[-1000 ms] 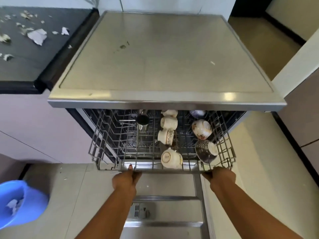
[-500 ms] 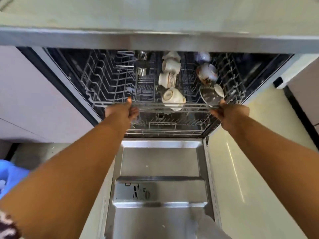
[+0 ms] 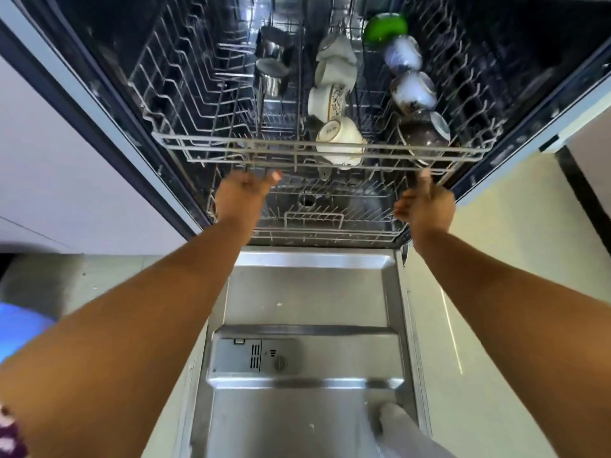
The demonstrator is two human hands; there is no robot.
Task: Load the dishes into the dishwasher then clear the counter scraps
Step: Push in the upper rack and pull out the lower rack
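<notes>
Now we see both hands just below the upper rack [image 3: 231, 140]'s front edge: our left hand [image 3: 239, 196] has curled fingers, our right hand [image 3: 426, 206] a raised thumb, seemingly touching wire (blur hides contact). Beyond the fingertips sit cups [image 3: 337, 137] and bowls [image 3: 413, 90]; behind the wrists lies the open door [image 3: 307, 292].

blue bin [image 3: 20, 328]: far left, on floor | pale floor tiles [image 3: 489, 292]: right of open door
</notes>
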